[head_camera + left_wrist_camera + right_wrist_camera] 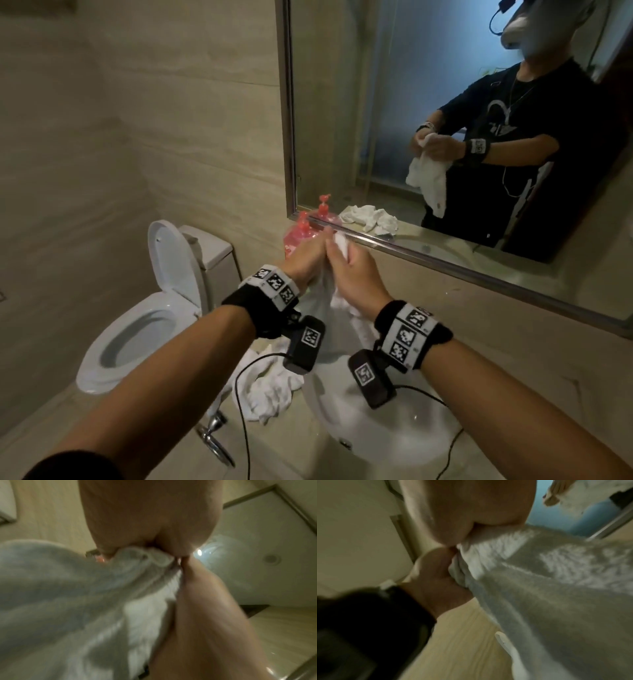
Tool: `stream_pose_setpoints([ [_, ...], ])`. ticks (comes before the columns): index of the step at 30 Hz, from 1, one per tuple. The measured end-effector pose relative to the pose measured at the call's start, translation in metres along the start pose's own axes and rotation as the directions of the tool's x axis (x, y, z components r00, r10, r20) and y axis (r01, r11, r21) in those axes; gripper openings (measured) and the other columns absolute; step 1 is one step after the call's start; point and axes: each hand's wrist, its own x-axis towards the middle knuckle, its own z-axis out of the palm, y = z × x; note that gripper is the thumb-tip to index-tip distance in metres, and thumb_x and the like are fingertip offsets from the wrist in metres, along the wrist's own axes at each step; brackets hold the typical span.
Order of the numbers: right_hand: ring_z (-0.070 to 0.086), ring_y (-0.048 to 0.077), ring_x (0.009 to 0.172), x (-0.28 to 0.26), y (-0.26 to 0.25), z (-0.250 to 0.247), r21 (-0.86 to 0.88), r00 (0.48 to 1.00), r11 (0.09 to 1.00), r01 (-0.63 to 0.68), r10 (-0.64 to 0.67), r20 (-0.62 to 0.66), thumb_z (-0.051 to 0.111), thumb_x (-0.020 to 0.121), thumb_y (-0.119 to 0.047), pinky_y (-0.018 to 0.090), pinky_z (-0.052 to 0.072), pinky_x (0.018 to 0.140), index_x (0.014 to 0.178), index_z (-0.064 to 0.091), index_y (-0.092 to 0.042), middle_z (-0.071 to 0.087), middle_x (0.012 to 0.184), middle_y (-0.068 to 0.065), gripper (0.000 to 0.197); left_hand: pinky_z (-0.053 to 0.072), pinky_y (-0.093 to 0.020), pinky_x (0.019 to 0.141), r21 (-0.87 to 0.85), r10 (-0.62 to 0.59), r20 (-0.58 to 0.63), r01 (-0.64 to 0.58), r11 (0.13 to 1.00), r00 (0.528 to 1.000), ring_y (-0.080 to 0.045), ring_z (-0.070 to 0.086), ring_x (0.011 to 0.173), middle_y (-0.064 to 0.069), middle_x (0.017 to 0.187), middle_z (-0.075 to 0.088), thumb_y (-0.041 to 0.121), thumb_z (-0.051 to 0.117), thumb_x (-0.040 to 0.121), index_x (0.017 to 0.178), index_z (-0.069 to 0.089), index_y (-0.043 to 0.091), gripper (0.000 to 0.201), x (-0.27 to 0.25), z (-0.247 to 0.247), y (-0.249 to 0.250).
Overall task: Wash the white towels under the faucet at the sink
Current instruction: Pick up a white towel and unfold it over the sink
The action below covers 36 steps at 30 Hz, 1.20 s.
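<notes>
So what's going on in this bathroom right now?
A person stands at the sink holding one white towel bunched between both hands. The left hand and right hand grip its upper part together, raised above the basin, and the rest hangs down. A second white towel lies crumpled on the counter left of the basin, near a pink soap bottle. No running water shows.

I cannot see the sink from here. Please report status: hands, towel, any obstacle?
Left hand and right hand both grip one white towel, held above the sink. Second towel lies on the counter. Faucet not visible. No obstacle seen.
</notes>
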Motion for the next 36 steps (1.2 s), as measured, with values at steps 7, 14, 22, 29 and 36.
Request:
stream_pose_setpoints([
  [7,0.056,-0.002,0.052,0.008,0.005,-0.001,-0.093,0.993,0.996,-0.016,0.005,-0.121,0.041,0.101,-0.062,0.017,0.045,0.046,0.072,0.060,-0.022,0.061,0.063,-0.011,0.053,0.058,-0.044,0.083,0.371,0.039,-0.040,-0.021,0.928,0.998,-0.024,0.068,0.088,-0.019,0.100,0.067,0.039,0.024,0.106,0.101,0.062,0.003,0.053,0.001,0.013,-0.008],
  [14,0.061,0.006,0.068,0.019,0.017,-0.034,-0.191,0.999,0.982,-0.009,0.000,-0.047,0.044,0.103,-0.056,0.021,0.041,0.056,0.077,0.063,-0.022,0.066,0.073,-0.008,0.047,0.052,-0.041,0.098,0.363,-0.074,0.250,-0.023,0.932,0.965,-0.026,0.068,0.104,-0.010,0.110,0.071,0.040,0.060,0.092,0.114,0.067,0.011,0.037,-0.010,0.007,-0.009],
  [22,0.059,-0.005,0.077,0.023,0.029,-0.082,-0.627,0.887,0.707,0.328,-0.003,0.461,0.081,0.072,-0.060,0.012,0.039,0.062,0.100,0.062,-0.034,0.063,0.086,-0.021,0.042,0.049,-0.038,0.095,0.902,-0.228,0.300,-0.197,0.385,0.926,-0.029,0.061,0.107,-0.011,0.115,0.066,0.034,0.062,0.094,0.116,0.063,0.008,0.034,-0.003,-0.040,-0.016],
  [29,0.068,0.018,0.063,0.018,0.047,-0.093,-0.247,0.968,0.964,-0.097,0.149,0.203,0.068,0.095,-0.041,0.028,0.051,0.052,0.091,0.073,-0.013,0.073,0.077,0.005,0.029,0.056,-0.027,0.075,0.396,-0.063,0.159,-0.005,0.918,0.985,-0.019,0.068,0.092,-0.004,0.103,0.073,0.049,0.059,0.093,0.104,0.071,0.013,0.039,-0.002,-0.050,-0.022],
  [36,0.074,0.016,0.078,-0.002,0.018,-0.001,0.082,0.999,0.996,-0.038,0.038,-0.005,0.055,0.093,-0.061,0.033,0.059,0.069,0.095,0.073,-0.020,0.077,0.083,-0.001,0.044,0.056,-0.040,0.083,-0.123,-0.048,0.011,0.049,0.991,0.999,-0.027,0.067,0.091,-0.006,0.093,0.070,0.046,0.044,0.101,0.099,0.065,0.020,0.034,0.004,0.006,-0.005],
])
